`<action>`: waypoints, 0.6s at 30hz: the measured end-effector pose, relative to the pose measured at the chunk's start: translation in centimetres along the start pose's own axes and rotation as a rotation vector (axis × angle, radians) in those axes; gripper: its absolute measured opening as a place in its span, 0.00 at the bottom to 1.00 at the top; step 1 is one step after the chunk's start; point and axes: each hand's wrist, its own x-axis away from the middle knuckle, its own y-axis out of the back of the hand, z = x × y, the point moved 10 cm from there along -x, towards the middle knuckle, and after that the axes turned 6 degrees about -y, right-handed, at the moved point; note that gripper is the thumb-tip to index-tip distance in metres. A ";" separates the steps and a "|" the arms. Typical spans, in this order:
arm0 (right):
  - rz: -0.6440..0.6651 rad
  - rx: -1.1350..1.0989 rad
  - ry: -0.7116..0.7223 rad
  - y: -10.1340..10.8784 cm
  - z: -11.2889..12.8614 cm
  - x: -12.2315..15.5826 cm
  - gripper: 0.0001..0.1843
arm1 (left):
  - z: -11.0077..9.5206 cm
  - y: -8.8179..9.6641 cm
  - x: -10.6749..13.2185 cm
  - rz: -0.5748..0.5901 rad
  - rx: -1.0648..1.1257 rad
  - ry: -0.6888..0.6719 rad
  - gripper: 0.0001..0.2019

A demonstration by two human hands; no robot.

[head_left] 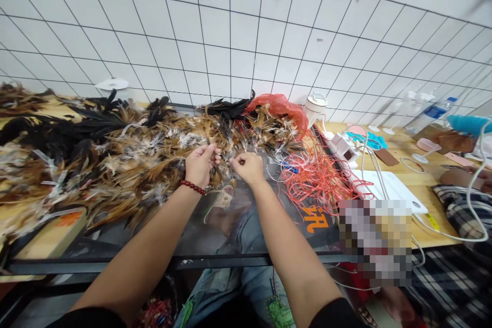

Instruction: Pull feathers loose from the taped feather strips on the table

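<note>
My left hand (pixel 202 165), with a dark red bead bracelet (pixel 193 187) on its wrist, is closed in a pinch at the near edge of a feather pile (pixel 154 156). Brown feathers lie right behind and around its fingers, so what it pinches cannot be made out. A short gap to the right, my right hand (pixel 250 166) is closed with its fingertips pressed together, facing the left one. Anything in it is too small or hidden to name. Both hands are just above a dark glossy tabletop (pixel 154 238).
Red string (pixel 315 177) lies tangled right of my hands, with a blue pen (pixel 290 166) on it. Behind are a red plastic bag (pixel 279 107) and a white lidded cup (pixel 315 107). Cables and a white board (pixel 388 192) lie farther right, beside another person in plaid (pixel 449 271).
</note>
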 end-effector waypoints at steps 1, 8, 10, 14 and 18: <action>0.104 -0.041 0.055 -0.7 0.3 0.0 0.08 | 0.0 0.0 0.0 -0.004 -0.002 0.002 0.14; 0.521 -0.159 0.217 -1.4 1.6 1.0 0.19 | 0.1 0.0 0.2 -0.015 -0.014 0.002 0.14; 0.587 -0.081 0.212 -1.7 1.6 1.6 0.20 | 0.2 0.1 0.1 -0.011 -0.032 -0.004 0.15; 0.638 0.014 0.205 -2.4 1.5 2.4 0.22 | 0.1 0.0 0.0 0.001 -0.068 -0.042 0.15; 0.598 0.020 0.198 -2.8 1.4 2.0 0.08 | 0.0 -0.3 0.1 0.021 -0.109 -0.068 0.14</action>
